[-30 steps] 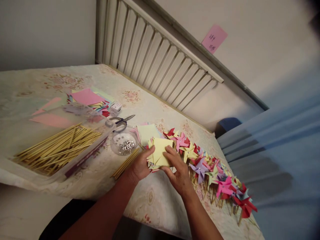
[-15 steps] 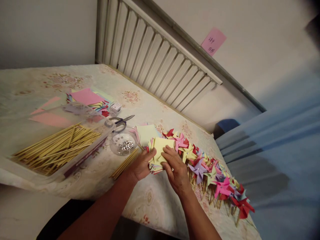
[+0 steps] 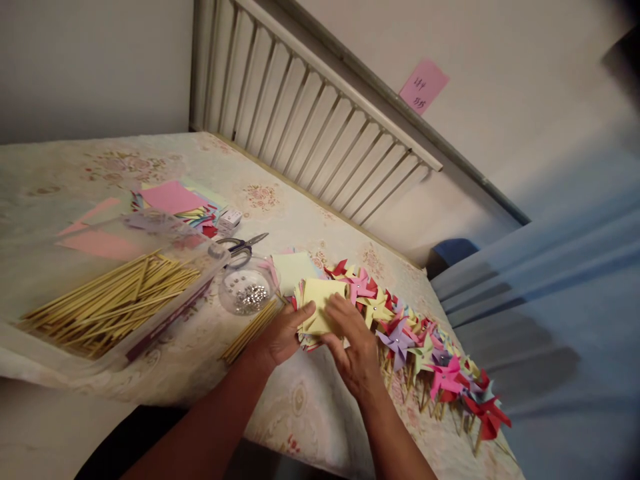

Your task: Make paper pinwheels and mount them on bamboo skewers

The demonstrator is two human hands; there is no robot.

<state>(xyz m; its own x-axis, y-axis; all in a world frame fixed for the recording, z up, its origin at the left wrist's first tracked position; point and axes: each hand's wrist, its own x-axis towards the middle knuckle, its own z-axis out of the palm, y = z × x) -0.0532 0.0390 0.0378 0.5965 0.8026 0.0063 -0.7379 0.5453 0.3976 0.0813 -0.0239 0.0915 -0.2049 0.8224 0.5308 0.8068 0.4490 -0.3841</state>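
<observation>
- While the left hand (image 3: 286, 335) keeps its grip on a stack of paper squares (image 3: 320, 307), its thumb lies across the near left part of the top yellow sheet.
- Right hand (image 3: 357, 343): its fingers, spread over the sheet half a second ago, have drawn back a little toward the right edge, thumb held apart near the close corner. They look loosely bent, not closed round anything; whether the tips press the paper, I can't tell.
- More of the yellow face is now uncovered. To my eye the squares are being handled as one pile, with no sheet parted from it.
- That stack sits between both hands, over the near side of the flowered tablecloth (image 3: 300, 417).
- Left of the wrists lies a small bundle of sticks (image 3: 250, 332); farther left, a clear plastic tray (image 3: 119, 353) holds many more.
- Beyond the bundle, a clear bowl (image 3: 225, 293) holds shiny metal bits. Just past the stack is a pale green sheet (image 3: 293, 270).
- Rightward, finished paper pinwheels (image 3: 397, 339) crowd together on sticks.
- Farther off lie scissors (image 3: 244, 249), a little box (image 3: 231, 219) and a heap of coloured paper (image 3: 173, 197).
- Farthest, a radiator (image 3: 300, 90) lines the wall, a blue curtain (image 3: 550, 313) hanging right.
</observation>
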